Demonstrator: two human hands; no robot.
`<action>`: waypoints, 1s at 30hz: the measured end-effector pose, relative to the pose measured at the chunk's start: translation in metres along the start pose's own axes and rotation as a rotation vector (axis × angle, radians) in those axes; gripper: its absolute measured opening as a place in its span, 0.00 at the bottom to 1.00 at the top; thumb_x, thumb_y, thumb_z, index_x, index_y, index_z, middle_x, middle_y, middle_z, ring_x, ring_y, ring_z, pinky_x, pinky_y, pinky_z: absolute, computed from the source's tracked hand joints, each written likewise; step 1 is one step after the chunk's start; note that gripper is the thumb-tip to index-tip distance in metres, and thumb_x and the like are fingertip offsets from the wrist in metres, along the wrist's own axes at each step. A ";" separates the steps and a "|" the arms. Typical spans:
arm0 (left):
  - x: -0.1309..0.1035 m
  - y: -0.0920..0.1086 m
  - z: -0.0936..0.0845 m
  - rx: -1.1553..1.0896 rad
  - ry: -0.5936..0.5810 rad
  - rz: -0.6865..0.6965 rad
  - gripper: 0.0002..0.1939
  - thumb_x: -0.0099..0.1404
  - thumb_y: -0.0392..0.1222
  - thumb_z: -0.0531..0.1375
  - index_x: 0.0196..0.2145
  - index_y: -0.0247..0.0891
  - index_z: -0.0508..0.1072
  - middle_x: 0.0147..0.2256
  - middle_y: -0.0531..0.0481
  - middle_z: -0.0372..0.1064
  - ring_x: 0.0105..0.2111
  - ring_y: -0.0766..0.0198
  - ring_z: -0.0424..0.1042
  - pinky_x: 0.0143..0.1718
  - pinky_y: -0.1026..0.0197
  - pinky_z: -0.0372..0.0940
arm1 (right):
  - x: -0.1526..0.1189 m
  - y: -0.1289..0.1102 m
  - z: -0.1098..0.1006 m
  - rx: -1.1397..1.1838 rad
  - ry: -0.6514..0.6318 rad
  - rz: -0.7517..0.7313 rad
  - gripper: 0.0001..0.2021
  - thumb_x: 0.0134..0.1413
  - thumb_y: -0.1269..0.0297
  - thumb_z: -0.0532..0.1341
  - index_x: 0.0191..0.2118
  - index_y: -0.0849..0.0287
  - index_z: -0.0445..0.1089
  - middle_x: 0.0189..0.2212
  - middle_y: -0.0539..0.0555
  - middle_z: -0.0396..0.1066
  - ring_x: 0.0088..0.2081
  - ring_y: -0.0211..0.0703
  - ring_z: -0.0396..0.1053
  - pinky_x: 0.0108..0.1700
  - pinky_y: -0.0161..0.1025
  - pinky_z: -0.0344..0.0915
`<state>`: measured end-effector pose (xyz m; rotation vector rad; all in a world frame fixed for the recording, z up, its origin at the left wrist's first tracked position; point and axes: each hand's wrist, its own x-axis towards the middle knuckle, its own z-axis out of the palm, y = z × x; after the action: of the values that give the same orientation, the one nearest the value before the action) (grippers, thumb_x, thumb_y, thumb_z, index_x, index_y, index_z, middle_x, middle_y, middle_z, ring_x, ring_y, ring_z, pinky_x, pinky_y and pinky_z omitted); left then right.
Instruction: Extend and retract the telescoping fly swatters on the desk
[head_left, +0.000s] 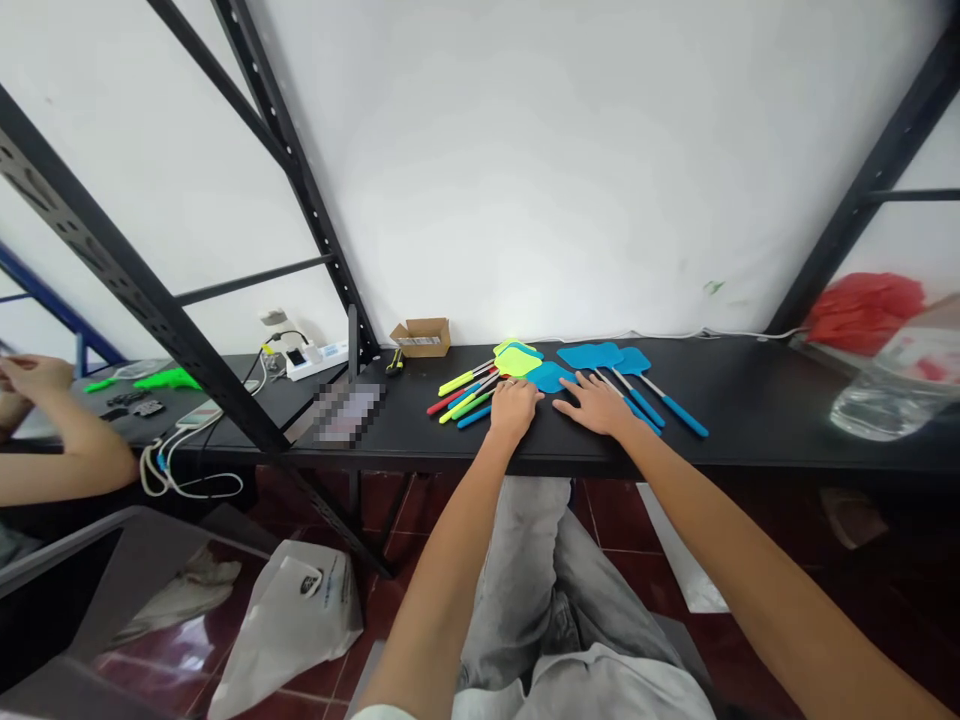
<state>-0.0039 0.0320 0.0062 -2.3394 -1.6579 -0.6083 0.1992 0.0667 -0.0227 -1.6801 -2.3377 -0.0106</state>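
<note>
Several fly-swatter-like tools with flat heads and long handles lie on the black table [735, 400]. On the left is a pile with a yellow-green head [519, 360] on top and handles in yellow, red, green and blue. Blue ones [590, 355] lie to the right, their handles pointing toward the front right. My left hand [515, 405] rests at the near side of the pile, by a blue head [550, 377], fingers spread. My right hand [595, 402] lies flat with fingers apart, beside that blue head and over part of a blue handle.
A small open cardboard box [421, 338] stands at the wall. Power strip [319, 360], cables and another person's arms [75, 440] are at left. A clear plastic bag [892, 385] lies at right. Black shelf posts [300, 180] flank the table.
</note>
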 end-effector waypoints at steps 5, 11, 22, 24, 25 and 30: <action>0.020 0.009 0.005 0.010 -0.001 0.036 0.15 0.76 0.46 0.52 0.41 0.38 0.76 0.43 0.44 0.76 0.48 0.55 0.70 0.51 0.56 0.62 | 0.011 -0.014 -0.003 0.027 0.148 -0.073 0.27 0.65 0.48 0.54 0.62 0.59 0.68 0.65 0.61 0.63 0.66 0.59 0.59 0.66 0.53 0.55; 0.017 0.004 0.008 -0.012 -0.020 -0.002 0.16 0.76 0.47 0.50 0.38 0.39 0.75 0.40 0.45 0.75 0.45 0.55 0.71 0.43 0.59 0.64 | 0.021 -0.028 -0.008 0.124 0.274 -0.102 0.17 0.64 0.60 0.56 0.52 0.59 0.75 0.55 0.58 0.74 0.56 0.53 0.68 0.58 0.45 0.64; 0.014 0.000 0.011 -0.081 0.008 0.055 0.09 0.72 0.40 0.56 0.45 0.42 0.75 0.44 0.48 0.75 0.46 0.57 0.70 0.52 0.58 0.62 | 0.006 -0.032 -0.018 0.170 0.240 -0.121 0.14 0.65 0.62 0.54 0.43 0.55 0.79 0.44 0.55 0.80 0.46 0.49 0.75 0.47 0.39 0.66; 0.013 -0.001 0.011 -0.094 0.014 0.072 0.10 0.72 0.42 0.56 0.46 0.42 0.76 0.43 0.48 0.75 0.46 0.57 0.71 0.52 0.57 0.62 | 0.005 -0.032 -0.018 0.201 0.243 -0.125 0.14 0.64 0.61 0.55 0.42 0.54 0.79 0.42 0.54 0.80 0.44 0.48 0.75 0.45 0.38 0.65; 0.013 -0.002 0.012 -0.099 0.017 0.078 0.11 0.72 0.43 0.56 0.46 0.42 0.76 0.43 0.48 0.75 0.46 0.56 0.71 0.52 0.57 0.63 | 0.005 -0.031 -0.018 0.221 0.247 -0.127 0.14 0.64 0.61 0.55 0.41 0.54 0.79 0.41 0.53 0.80 0.43 0.48 0.75 0.44 0.37 0.65; 0.015 -0.005 0.016 -0.119 0.025 0.107 0.11 0.71 0.43 0.57 0.44 0.42 0.79 0.42 0.45 0.75 0.44 0.54 0.71 0.51 0.55 0.64 | 0.005 -0.030 -0.017 0.250 0.240 -0.091 0.12 0.62 0.60 0.57 0.37 0.54 0.78 0.35 0.52 0.80 0.38 0.46 0.75 0.37 0.37 0.60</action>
<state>-0.0010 0.0529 -0.0020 -2.4731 -1.5139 -0.7299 0.1733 0.0583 -0.0005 -1.3722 -2.1354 0.0565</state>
